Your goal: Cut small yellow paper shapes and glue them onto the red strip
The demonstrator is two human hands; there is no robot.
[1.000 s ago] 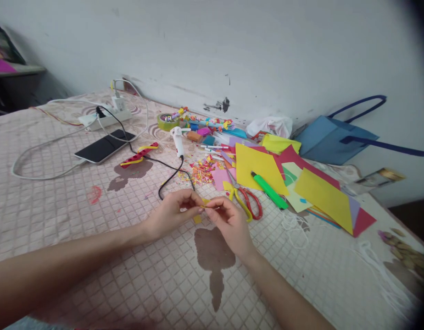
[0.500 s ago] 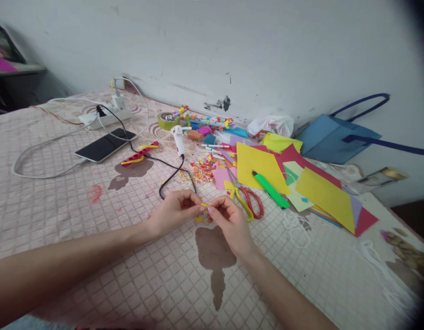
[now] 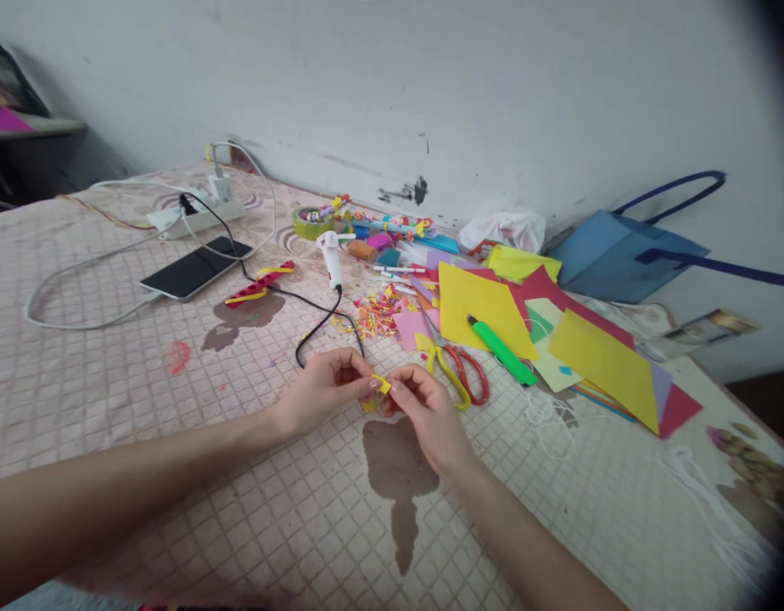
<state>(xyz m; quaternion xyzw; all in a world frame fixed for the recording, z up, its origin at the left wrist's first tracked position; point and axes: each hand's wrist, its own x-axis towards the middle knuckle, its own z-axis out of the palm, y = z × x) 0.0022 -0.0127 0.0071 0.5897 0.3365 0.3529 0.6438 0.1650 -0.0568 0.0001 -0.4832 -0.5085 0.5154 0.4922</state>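
A small yellow piece of craft foam or paper is pinched between my two hands, just above the quilted cloth. My left hand grips its left end between thumb and fingertips. At its right end, the thumb and fingers of my right hand are closed on it. Another yellow scrap shows below my fingers, partly hidden. Right of my hands lie scissors with red and yellow handles. A white glue gun stands beyond my left hand, its black cord trailing toward my fingers.
Coloured sheets, a green cutter and white string lie to the right. Tiny cut scraps are heaped ahead. A tablet or phone and power strip sit left; a blue bag leans on the wall.
The yellow piece has turned between my fingertips, so more of its flat face shows. Both hands keep nearly the same place and grip.
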